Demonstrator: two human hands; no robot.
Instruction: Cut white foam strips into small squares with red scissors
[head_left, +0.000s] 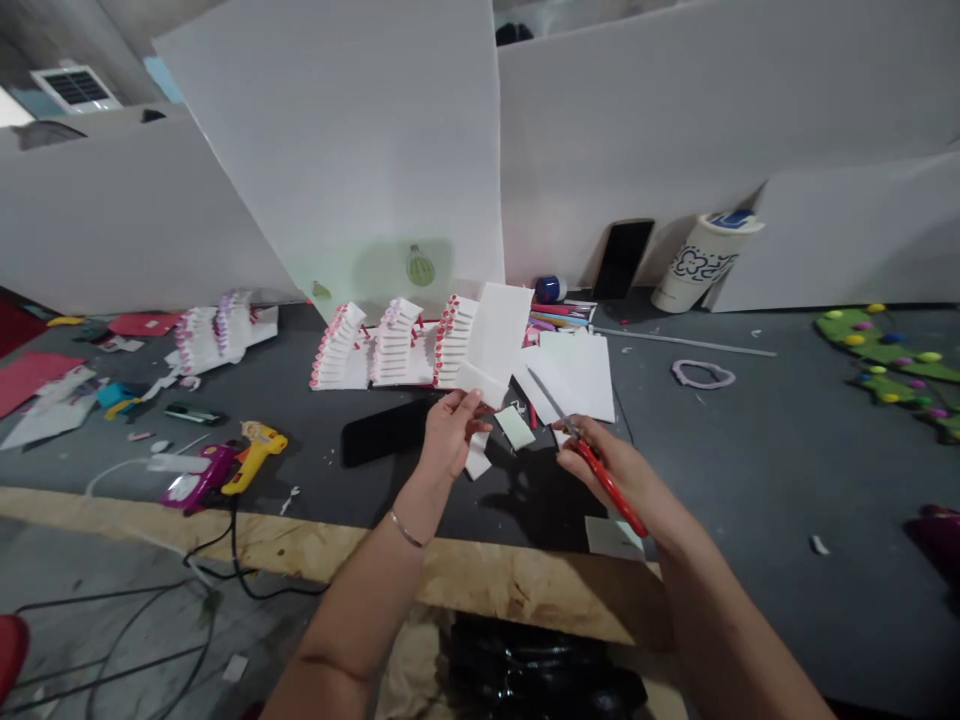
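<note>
Between the thumb and fingers of my left hand (448,435) is a small white piece of paper (484,384). Its upper edge overlaps a taller white sheet (501,330); whether they are joined I cannot tell. My right hand (611,462) grips red-handled scissors (616,492), their blades pointing up and left, apart from the paper. Small cut pieces, a pale green one (514,427) and a white one (478,457), lie below the hands. White sheets (589,372) rest behind the blades. Fan-folded paper strips with red and pink tips (341,350) stand to the left.
A black phone (382,432) lies left of my left hand. Glue guns, one yellow (255,455) and one purple (199,480), sit near the front edge with cables. A paper cup (701,262) and an upright phone (624,258) stand at the back. Green felt (892,345) lies far right.
</note>
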